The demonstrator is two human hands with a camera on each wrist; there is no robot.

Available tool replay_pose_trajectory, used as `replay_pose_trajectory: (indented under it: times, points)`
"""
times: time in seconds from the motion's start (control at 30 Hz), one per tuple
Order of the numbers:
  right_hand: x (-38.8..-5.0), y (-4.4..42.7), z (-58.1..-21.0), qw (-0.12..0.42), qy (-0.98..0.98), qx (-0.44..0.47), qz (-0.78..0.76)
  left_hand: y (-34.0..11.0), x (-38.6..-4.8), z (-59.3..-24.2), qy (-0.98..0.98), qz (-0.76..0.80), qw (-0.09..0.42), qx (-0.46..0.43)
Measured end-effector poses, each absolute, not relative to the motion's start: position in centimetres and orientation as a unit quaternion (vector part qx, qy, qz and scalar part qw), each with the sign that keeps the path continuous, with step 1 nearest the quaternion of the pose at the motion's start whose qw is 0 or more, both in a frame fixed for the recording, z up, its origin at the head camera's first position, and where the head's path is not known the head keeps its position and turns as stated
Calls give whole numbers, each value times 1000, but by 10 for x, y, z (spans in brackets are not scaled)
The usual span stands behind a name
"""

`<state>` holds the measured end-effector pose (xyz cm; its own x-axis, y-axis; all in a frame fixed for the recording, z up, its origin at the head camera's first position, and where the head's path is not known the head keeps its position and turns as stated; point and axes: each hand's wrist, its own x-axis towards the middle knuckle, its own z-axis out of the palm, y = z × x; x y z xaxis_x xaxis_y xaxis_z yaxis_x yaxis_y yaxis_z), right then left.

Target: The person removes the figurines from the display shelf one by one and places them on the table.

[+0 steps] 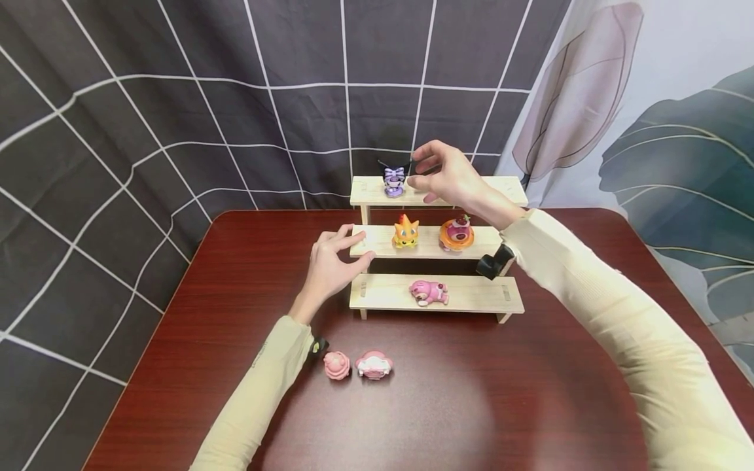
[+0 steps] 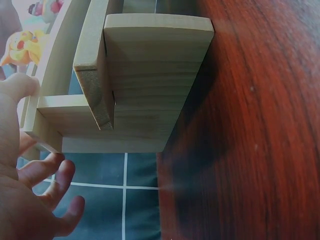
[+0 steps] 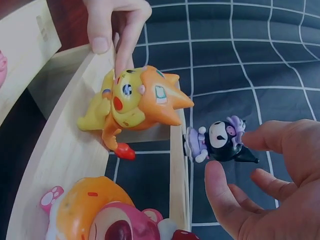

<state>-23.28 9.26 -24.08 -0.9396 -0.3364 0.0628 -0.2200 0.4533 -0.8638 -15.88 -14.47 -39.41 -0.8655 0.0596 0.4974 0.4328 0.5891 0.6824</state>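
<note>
Thumb and fingers of the right hand [image 1: 450, 176] are held apart, with no object gripped, about the purple-and-black figure [image 1: 394, 182] on the top board [image 1: 503, 190] of a wooden three-tier stand. The loose spread appears suited to handling a small piece without tipping it; whether the figure's bow is touched by the index fingertip cannot be told. The figure is stood upright, apparently on its own base.

By the left hand [image 1: 330, 261], the near end of the middle board [image 1: 427, 243] is pinched between thumb and index finger, while the other fingers are fanned out beyond the edge, perhaps so that the light frame is kept steady.

Along that board from the pinching fingertips, an orange-and-yellow figure [image 1: 406, 232] is met first, then a figure in an orange ring [image 1: 457, 234]; both are spaced apart, seemingly so that each can be seen. Below the fingers of both hands, a pink figure [image 1: 429, 292] is laid flat on the lowest board [image 1: 483, 297], a pose for which it may have been shaped.

Nearer the wearer than the left fingers, a round pink piece [image 1: 337, 366] and a pink-and-white piece [image 1: 374, 365] are placed side by side on the red-brown table [image 1: 442, 412], within easy reach. Farthest from the fingertips, a dark checked curtain [image 1: 294, 49] is hung behind.
</note>
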Motion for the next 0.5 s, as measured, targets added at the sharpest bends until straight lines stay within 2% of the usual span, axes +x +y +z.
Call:
replay_pose_trajectory:
  times: [0.5]
  points:
    - [-243, 83, -243, 85, 851, -167, -490, -145, -158, -393, -868, -428, 211, -138]
